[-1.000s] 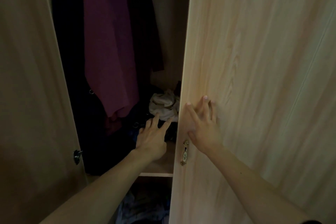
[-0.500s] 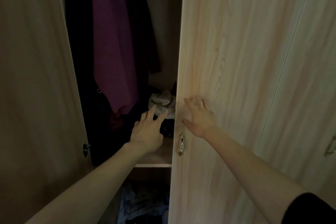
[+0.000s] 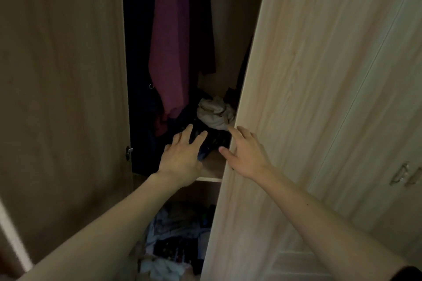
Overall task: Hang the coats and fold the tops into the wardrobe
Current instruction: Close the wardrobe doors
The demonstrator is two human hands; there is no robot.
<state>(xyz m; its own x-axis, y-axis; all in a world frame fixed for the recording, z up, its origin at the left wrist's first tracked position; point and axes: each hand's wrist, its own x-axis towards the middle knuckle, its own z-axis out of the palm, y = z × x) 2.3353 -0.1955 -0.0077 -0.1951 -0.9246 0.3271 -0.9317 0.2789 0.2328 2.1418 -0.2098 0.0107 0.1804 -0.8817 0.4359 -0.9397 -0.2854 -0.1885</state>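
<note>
A purple coat (image 3: 170, 52) hangs inside the wardrobe between dark garments (image 3: 203, 29). On the wooden shelf (image 3: 213, 167) lies a dark top (image 3: 212, 141), with a crumpled white garment (image 3: 214, 112) behind it. My left hand (image 3: 182, 155) rests flat on the dark top, fingers spread. My right hand (image 3: 245, 153) lies open against the edge of the right wardrobe door (image 3: 296, 98), fingers pointing toward the shelf.
The left door (image 3: 64, 98) stands open with a small metal latch (image 3: 129, 150) on its edge. Below the shelf, a lower compartment holds a heap of mixed clothes (image 3: 175, 235). Another cabinet handle (image 3: 406, 173) shows at far right.
The right door edge has swung left and narrowed the opening. My right hand slid to the door's edge, covering the handle. My left hand reached further onto the dark top.
</note>
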